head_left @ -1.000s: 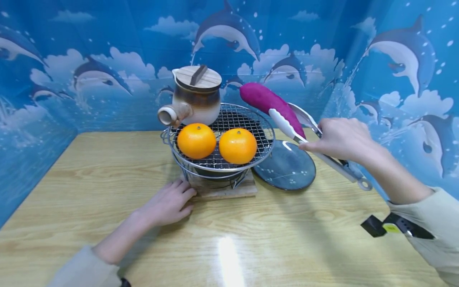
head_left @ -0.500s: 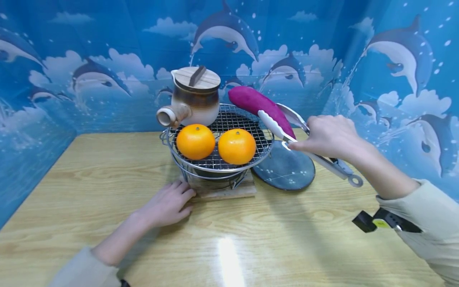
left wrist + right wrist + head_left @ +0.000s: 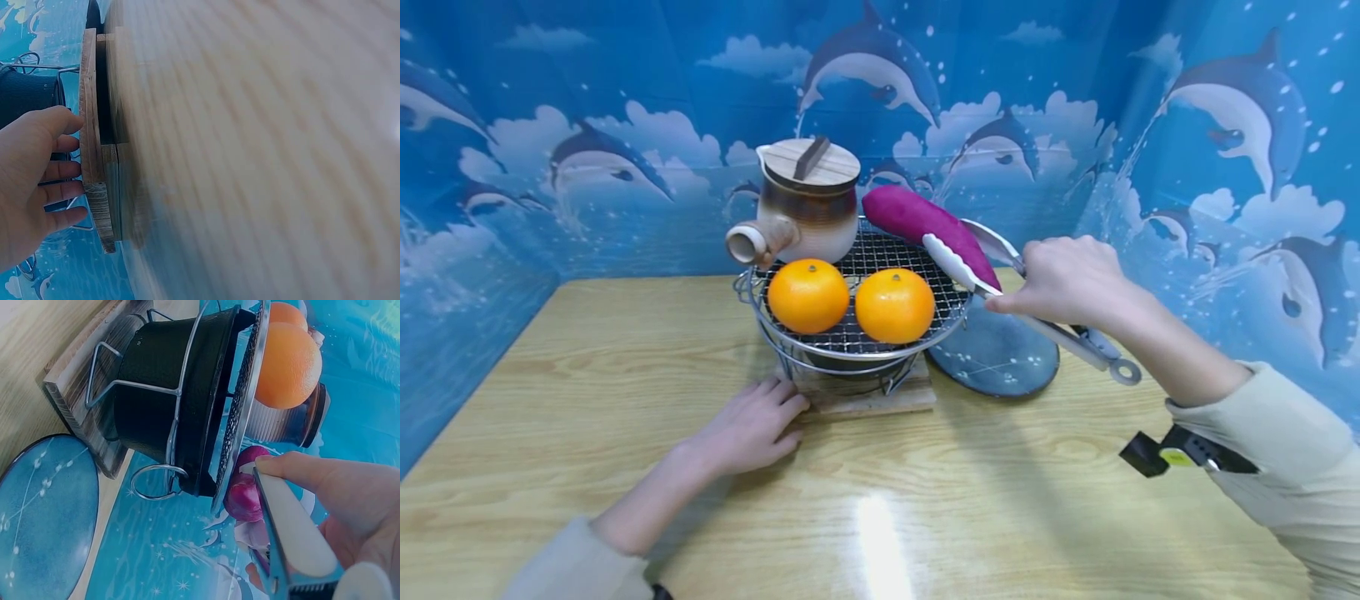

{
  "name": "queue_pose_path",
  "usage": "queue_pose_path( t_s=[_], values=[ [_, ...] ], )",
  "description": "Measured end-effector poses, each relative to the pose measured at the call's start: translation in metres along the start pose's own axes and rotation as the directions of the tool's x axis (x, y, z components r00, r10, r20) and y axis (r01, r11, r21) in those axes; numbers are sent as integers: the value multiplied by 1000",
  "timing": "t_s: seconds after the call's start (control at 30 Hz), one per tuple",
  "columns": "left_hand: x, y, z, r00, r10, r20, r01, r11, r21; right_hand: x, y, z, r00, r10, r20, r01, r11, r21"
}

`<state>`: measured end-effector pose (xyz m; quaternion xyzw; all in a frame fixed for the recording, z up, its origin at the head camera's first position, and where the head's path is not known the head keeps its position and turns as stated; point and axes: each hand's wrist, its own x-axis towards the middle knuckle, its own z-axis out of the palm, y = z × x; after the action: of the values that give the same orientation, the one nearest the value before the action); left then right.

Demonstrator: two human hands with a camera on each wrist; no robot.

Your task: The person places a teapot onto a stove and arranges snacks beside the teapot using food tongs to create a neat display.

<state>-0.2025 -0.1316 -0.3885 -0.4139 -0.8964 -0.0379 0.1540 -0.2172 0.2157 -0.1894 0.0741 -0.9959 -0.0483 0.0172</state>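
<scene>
Two oranges (image 3: 808, 295) sit on one grill (image 3: 880, 250); my right hand (image 3: 1063, 282) squeezes tongs (image 3: 1000, 275) round one purple sweet potato (image 3: 928, 229), left hand (image 3: 748, 425) flat, fingers relaxed.

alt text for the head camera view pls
A right hand holds tongs gripping a purple sweet potato over a wire grill bearing two oranges and a teapot. The left hand rests on the wooden base.

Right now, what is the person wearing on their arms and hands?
Both hands are bare: no gloves, no rings visible. The left hand and right hand each come out of a pale beige long sleeve. A small black device with a yellow label is strapped at the right wrist.
</scene>
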Motion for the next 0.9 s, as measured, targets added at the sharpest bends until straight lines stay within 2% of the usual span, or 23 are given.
queue_pose_path(
  t_s=[0.53, 0.9],
  values=[
    [0, 0, 0, 1000, -1, 0, 1, 1000, -4, 7, -11, 1, 999, -4, 36, 5, 1000, -25],
    [1, 0, -1, 1000, -6, 11, 6, 1000, -3, 9, -19, 1, 1000, -17, 26, 18, 1000, -22]
  ],
)
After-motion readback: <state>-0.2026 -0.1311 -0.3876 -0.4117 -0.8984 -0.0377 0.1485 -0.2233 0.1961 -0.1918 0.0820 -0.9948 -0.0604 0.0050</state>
